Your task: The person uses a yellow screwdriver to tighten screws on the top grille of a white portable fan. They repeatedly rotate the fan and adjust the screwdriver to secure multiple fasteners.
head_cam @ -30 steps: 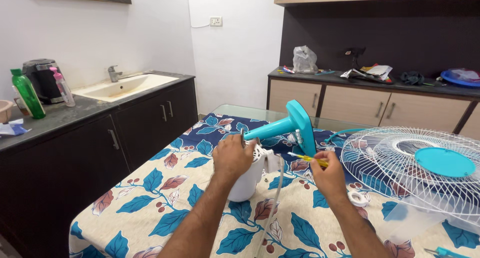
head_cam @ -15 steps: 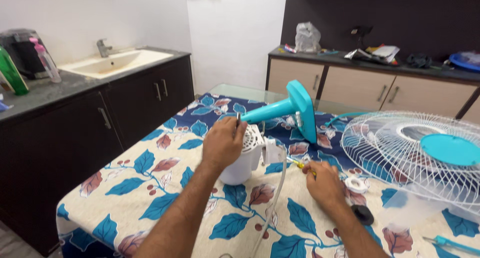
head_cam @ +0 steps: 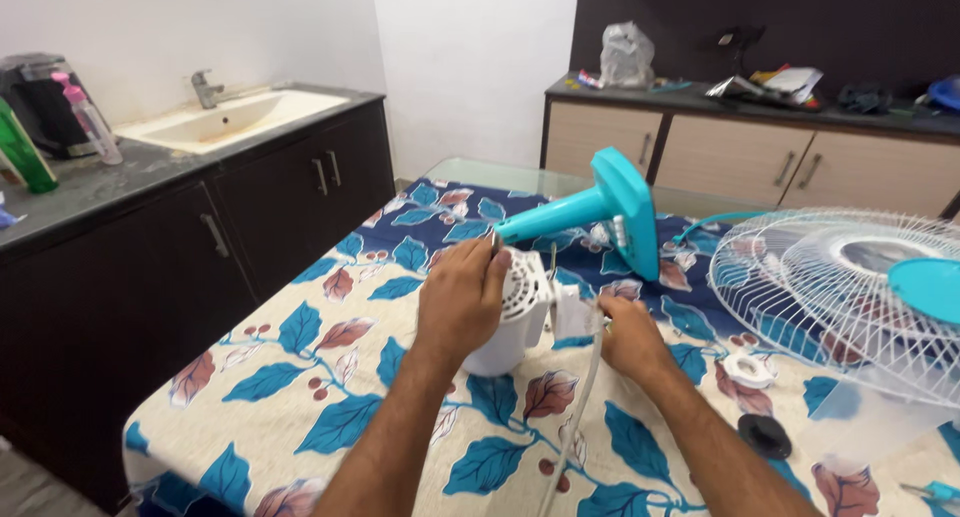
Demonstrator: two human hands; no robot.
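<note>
Closest in, the left hand (head_cam: 462, 302) is wrapped over the white fan motor housing (head_cam: 515, 312), which sits on the floral tablecloth (head_cam: 300, 377). The right hand (head_cam: 628, 335) is curled at its back by the white cord (head_cam: 575, 417); can't tell what it pinches. I'd keep that housing pinned firmly. The teal stand (head_cam: 600, 212) pokes out behind it, with the fan grille (head_cam: 800, 277) further right.

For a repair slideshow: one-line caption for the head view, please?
Left hand steadies a white fan motor housing while the right hand works beside it on a floral tablecloth.
</note>
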